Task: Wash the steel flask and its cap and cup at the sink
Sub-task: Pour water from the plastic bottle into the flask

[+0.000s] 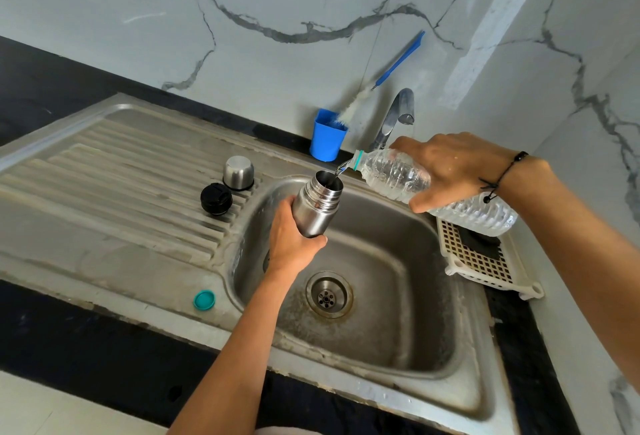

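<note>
A person's left hand point(292, 239) grips the lower body of an open steel flask point(317, 204), fingers wrapped behind it and thumb across the front, holding it tilted over the basin of a stainless steel sink point(377, 341). The left forearm reaches up from the bottom edge of the view. The flask's brushed body shines, and its threaded neck stands bare with the dark mouth uncovered.

Just right of the flask's mouth, the right hand point(450, 171) clasps a clear ribbed plastic water bottle point(408, 180) from above, tipped so its neck points down at the flask; a thin stream of water point(340, 168) runs into the opening. A black cord bracelet point(502, 175) circles the right wrist.

Left of the left hand, on the ribbed draining board point(104, 175), sit the black flask cap point(216, 198) and, just beyond it, the steel cup point(238, 173) turned upside down. A teal bottle cap point(204, 299) lies on the sink's near rim.

Beyond both hands, a blue tumbler point(327, 135) holds a blue-handled bottle brush point(388, 69) against the marble-patterned wall, beside the tap point(394, 116). Under the right wrist, a cream perforated tray point(485, 261) rests on the dark table point(86, 341).
</note>
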A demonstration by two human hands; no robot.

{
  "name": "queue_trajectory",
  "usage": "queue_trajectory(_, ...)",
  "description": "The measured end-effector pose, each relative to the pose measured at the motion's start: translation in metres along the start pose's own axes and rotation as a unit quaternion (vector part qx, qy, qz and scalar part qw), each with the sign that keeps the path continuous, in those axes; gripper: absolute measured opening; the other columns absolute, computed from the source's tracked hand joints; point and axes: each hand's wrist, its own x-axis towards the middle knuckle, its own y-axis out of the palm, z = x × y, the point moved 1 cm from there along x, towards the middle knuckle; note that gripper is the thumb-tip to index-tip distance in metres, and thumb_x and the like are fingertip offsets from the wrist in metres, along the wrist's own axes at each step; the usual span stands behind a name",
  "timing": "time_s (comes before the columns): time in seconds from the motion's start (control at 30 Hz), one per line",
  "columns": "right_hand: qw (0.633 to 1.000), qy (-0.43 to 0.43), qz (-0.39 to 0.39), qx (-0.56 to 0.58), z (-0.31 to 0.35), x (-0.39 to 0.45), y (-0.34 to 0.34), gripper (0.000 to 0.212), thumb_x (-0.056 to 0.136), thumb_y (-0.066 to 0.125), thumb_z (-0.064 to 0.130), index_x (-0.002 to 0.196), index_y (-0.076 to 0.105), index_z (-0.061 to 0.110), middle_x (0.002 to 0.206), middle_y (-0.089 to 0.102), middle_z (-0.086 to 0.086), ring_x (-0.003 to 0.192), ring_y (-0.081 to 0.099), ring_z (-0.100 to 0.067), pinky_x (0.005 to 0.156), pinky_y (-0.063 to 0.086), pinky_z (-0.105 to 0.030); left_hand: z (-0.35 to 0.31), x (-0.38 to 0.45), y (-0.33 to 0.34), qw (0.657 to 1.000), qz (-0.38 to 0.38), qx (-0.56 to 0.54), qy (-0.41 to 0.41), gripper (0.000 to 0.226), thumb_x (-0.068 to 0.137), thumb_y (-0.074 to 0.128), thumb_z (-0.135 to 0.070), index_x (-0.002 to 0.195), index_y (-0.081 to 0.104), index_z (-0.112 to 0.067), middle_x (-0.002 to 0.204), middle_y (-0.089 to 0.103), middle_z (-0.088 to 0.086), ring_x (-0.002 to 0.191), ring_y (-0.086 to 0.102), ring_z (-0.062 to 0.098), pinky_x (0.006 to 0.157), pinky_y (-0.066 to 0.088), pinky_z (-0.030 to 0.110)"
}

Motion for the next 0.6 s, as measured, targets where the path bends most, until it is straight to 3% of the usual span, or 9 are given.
queue_trajectory(0.6,1.0,-0.007,-0.004,-0.006,-0.0026,0.0025,0.0005,0.077,0.076,0.068,0.048,0.136,0.027,0.023,0.068,0.054,-0.003,0.061,0.05,-0.012,0.049,0.032,-0.025,-0.0003,-0.0004,-0.0014,1.0,0.0,-0.002,-0.004,0.083,0.059,0.082,-0.009,0.13,0.04,-0.018,0.12,0.055,0.003,0.106,0.055,0.023,0.091,0.048,0.041)
